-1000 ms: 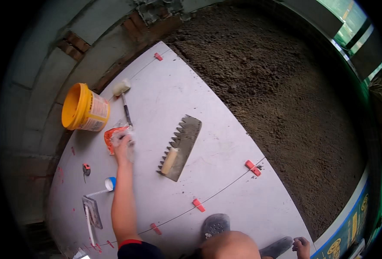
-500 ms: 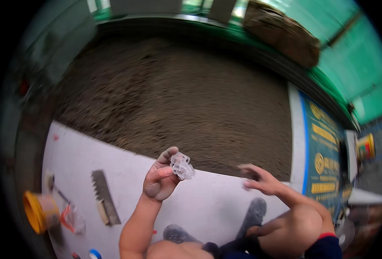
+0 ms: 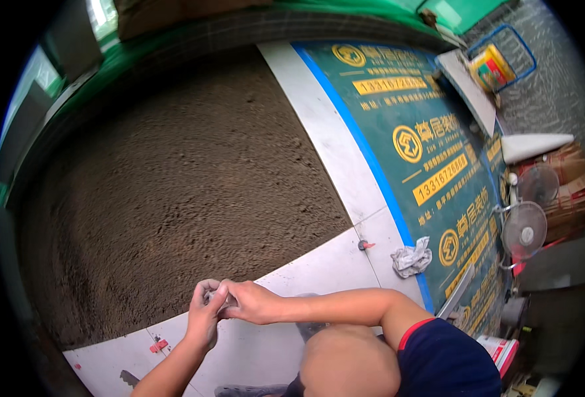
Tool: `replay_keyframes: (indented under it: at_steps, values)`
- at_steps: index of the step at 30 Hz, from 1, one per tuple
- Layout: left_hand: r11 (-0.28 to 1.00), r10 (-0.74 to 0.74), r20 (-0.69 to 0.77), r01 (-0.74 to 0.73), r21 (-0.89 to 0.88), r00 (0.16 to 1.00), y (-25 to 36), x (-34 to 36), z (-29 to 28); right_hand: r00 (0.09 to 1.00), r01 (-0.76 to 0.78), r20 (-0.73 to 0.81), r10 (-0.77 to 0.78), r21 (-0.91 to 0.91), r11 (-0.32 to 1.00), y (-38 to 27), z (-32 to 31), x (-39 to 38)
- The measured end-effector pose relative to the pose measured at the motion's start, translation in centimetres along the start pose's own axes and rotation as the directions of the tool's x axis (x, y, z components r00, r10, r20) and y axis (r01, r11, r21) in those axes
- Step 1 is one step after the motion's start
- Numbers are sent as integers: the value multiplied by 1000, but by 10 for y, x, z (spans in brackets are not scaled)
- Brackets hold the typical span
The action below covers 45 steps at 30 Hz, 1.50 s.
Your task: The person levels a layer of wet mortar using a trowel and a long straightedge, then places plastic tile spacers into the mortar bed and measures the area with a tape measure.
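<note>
Mortar bed (image 3: 173, 185) is filling the upper left and centre, laid grey tiles (image 3: 332, 264) are running along the lower middle, green printed sheet (image 3: 431, 165) at right. Both hands are meeting at lower centre: left hand (image 3: 203, 317) and right hand (image 3: 253, 302), fingers closed on a small clear item (image 3: 221, 299), mostly hidden. Looks like they're separating or prepping a piece; next likely needs a free hand and a joint to seat it. Versus half a second ago: right hand has come in, view has swung right, bucket and trowel are gone from frame.
</note>
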<state>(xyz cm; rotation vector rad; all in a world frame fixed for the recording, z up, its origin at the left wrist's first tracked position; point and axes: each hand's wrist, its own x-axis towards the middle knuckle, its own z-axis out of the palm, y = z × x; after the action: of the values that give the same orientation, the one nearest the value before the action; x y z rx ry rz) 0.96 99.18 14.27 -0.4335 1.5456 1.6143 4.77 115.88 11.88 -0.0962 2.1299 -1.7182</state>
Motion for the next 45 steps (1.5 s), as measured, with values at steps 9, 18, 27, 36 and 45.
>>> replay_keyframes:
  at_steps: [9,18,27,36,45]
  values:
    - [759,-50,122,117,-640,991,-57,91,101,902,-373,-155,403,190,908,54,-132,-63]
    - [781,-66,399,297,-549,914,-98,97,147,642,-631,-711,288,-277,725,129,-278,-63]
    - [879,-105,459,298,-372,882,-111,89,153,777,-594,-598,199,-588,550,143,-277,-36]
    - [874,-40,442,246,-420,896,-106,103,139,792,-574,-584,180,-612,544,155,-272,-44]
    - [893,-72,442,255,-370,894,-104,109,134,685,-693,-611,398,-377,614,145,-270,-38]
